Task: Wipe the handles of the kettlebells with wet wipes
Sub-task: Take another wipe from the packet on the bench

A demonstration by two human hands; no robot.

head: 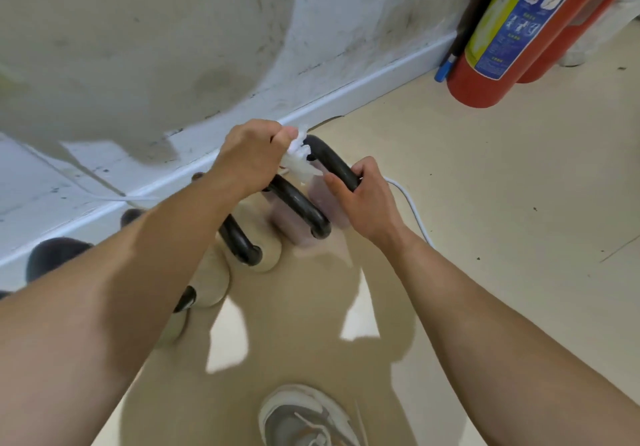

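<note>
behind: wall (207, 47) just past the kettlebell row (298, 203), pretty tight back there
right: white cable (410, 201) beside it, fire extinguishers (502, 47) well apart
front: open floor (485, 237), easy reach

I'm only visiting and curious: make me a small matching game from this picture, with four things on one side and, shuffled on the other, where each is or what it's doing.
Things
1. left hand
2. right hand
3. fire extinguisher
4. shoe

Places or states
A. stands by the wall, upper right
B. grips the bare black handle
C. on the floor at the bottom edge
D. holds the white wet wipe against that same handle

Pairs: 1-D, 2-B, 3-A, 4-C
</note>
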